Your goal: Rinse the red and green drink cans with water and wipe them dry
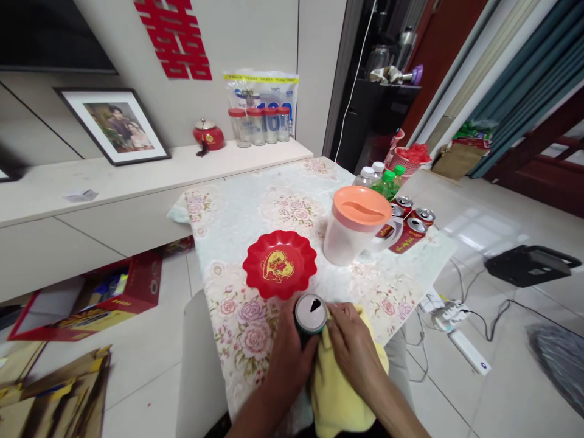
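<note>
My left hand [294,344] is wrapped around an opened drink can [311,314] near the table's front edge; its silver top with a dark mouth hole faces up, and its side is mostly hidden. In my right hand [353,340] is a yellow cloth [341,389], bunched under the fingers and hanging down over the edge, with the fingertips close to the can's rim. Just beyond the can lies a red scalloped plate [255,266] with a gold heart print. A frosted pitcher [342,240] with an orange lid stands to the right of the plate.
Several opened red cans [408,237] and plastic bottles [387,184] stand on the flowered tablecloth [255,207] behind the pitcher. A white cabinet [182,170] holds a framed photo [116,125], a red pot [208,134] and glass jars [258,129]. A power strip [469,351] lies on the floor.
</note>
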